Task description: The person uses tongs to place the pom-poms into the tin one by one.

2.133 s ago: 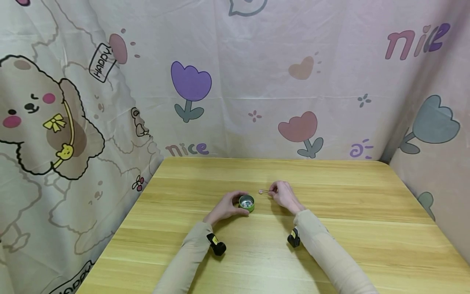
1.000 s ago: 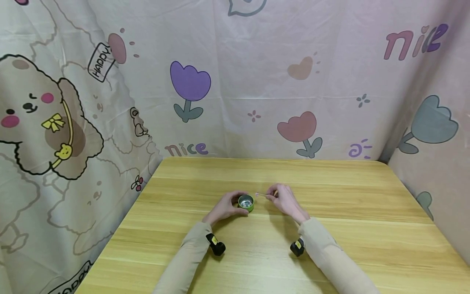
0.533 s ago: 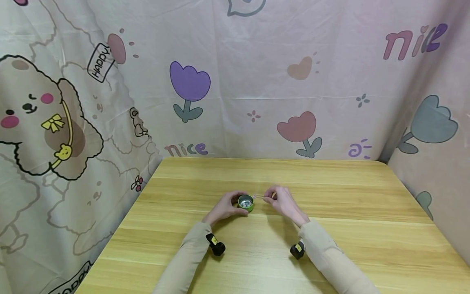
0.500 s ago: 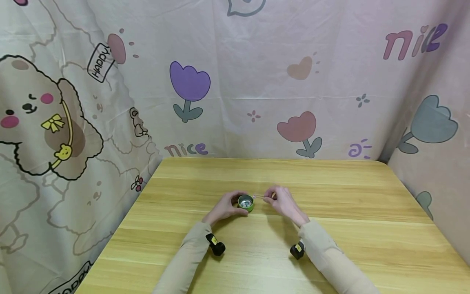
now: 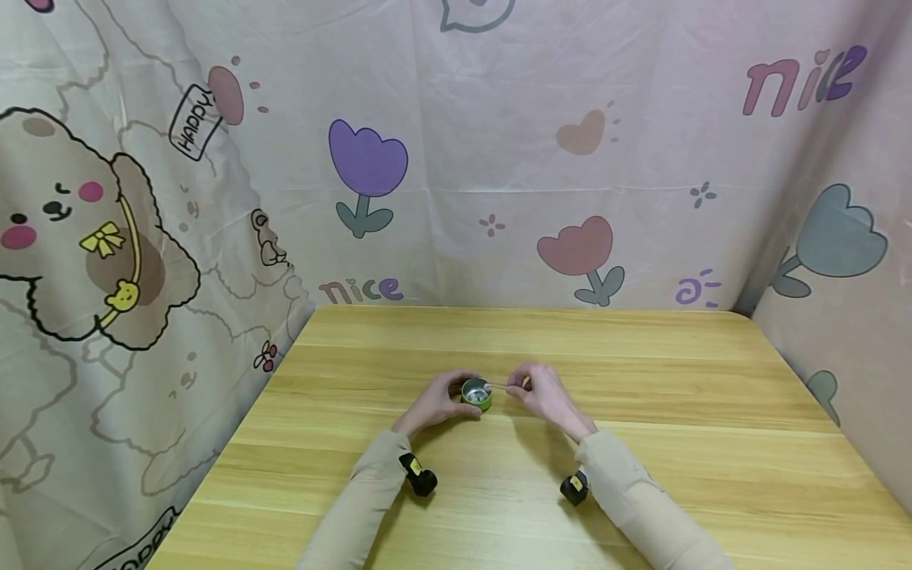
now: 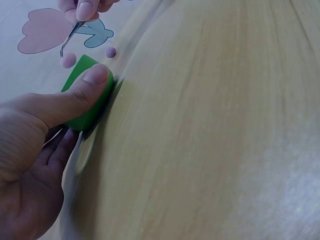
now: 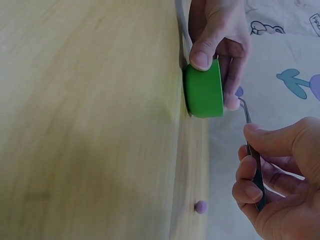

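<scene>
In the head view my left hand (image 5: 440, 401) holds a small round green tin (image 5: 476, 405), open side up, on the table; thumb and fingers lie on opposite sides of it. My right hand (image 5: 547, 394) pinches dark metal tweezers (image 7: 257, 172) whose bent tips grip a small pale pink ball (image 6: 68, 60). That ball hangs at the tin's rim, on the open side, in both wrist views. Silvery metal shows inside the tin; what lies in it is too small to tell. On the tabletop near my right hand sits a purple ball (image 7: 201, 206).
The wooden table (image 5: 399, 340) reaches back to a printed curtain (image 5: 470, 158), which also hangs along the left and right sides. A black wrist camera (image 5: 422, 480) sits on the left forearm, another black camera (image 5: 574, 488) on the right.
My right hand has moved left and nearer me, carrying the tweezers with the pink ball from beside the tin to its rim. My left hand and the tin have stayed put.
</scene>
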A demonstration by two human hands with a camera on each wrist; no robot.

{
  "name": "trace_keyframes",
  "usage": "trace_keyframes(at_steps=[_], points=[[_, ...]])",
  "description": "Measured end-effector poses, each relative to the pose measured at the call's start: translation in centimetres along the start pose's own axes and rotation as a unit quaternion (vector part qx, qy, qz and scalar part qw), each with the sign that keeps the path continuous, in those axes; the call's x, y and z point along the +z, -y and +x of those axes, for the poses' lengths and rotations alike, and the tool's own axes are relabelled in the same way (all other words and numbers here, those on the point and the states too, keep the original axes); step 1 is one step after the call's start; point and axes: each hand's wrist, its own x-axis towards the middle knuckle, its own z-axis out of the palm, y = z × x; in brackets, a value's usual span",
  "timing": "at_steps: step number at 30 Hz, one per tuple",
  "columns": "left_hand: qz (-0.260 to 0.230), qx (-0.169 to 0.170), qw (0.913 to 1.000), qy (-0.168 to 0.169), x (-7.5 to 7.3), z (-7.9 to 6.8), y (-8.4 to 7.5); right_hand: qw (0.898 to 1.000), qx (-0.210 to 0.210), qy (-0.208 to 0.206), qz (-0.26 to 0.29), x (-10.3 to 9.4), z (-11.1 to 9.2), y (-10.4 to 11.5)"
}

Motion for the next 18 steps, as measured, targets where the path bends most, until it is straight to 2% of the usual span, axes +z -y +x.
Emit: trace_keyframes(at_steps=[8, 18], points=[[0.001, 0.002, 1.0, -0.006, 0.06, -0.06, 0.05, 1.0, -0.011, 0.002, -0.009, 0.23, 0.06, 0.06], [-0.004, 0.004, 1.0, -0.004, 0.04, -0.03, 0.01, 1.0, 0.001, 0.005, -0.01, 0.37, 0.17, 0.01]])
